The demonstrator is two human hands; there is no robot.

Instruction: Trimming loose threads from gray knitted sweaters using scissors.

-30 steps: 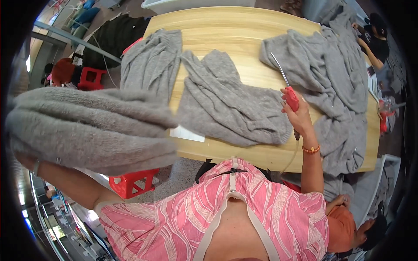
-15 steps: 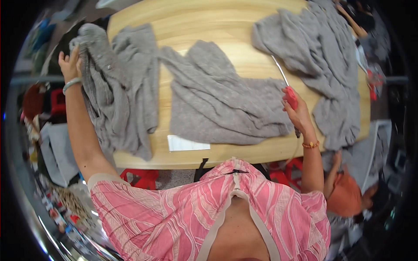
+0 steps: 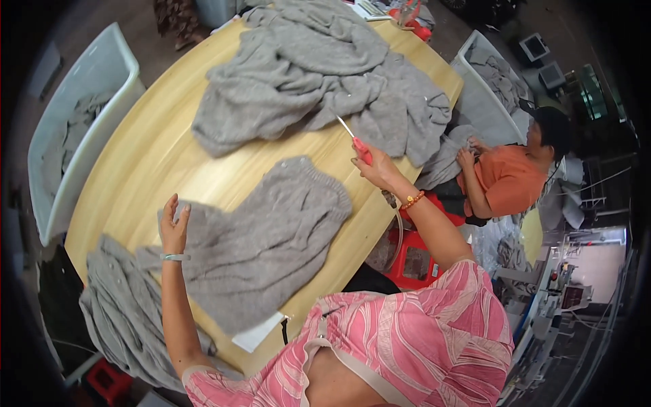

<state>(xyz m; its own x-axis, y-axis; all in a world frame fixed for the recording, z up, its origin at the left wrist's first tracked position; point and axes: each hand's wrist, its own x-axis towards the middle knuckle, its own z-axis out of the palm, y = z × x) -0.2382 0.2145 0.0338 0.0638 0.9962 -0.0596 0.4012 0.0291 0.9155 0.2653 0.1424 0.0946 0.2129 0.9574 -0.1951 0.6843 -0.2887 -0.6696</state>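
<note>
In my right hand (image 3: 381, 169) is a red-handled tool (image 3: 363, 152) with a long thin metal shaft and a hose or cord trailing from its rear. Its tip points at a large heap of grey knitted garments (image 3: 291, 74) on the far side of the table. My left hand (image 3: 174, 227) is open, fingers spread, over the left edge of a grey knitted garment (image 3: 271, 237) spread out before me; I cannot tell whether it touches the cloth. More grey knitwear (image 3: 125, 305) lies at the table's left end, beside my left forearm.
A pale wooden table (image 3: 163, 149) carries the knitwear, with a white sheet (image 3: 256, 336) at its near edge. White bins holding grey cloth stand at left (image 3: 42, 224) and far right (image 3: 461, 112). A co-worker in orange (image 3: 512, 180) handles grey cloth at right, near a red stool (image 3: 410, 261).
My view has swung to the right. My left hand has come off the left-hand knitwear to the middle garment. The right hand with the tool has moved nearer the far heap.
</note>
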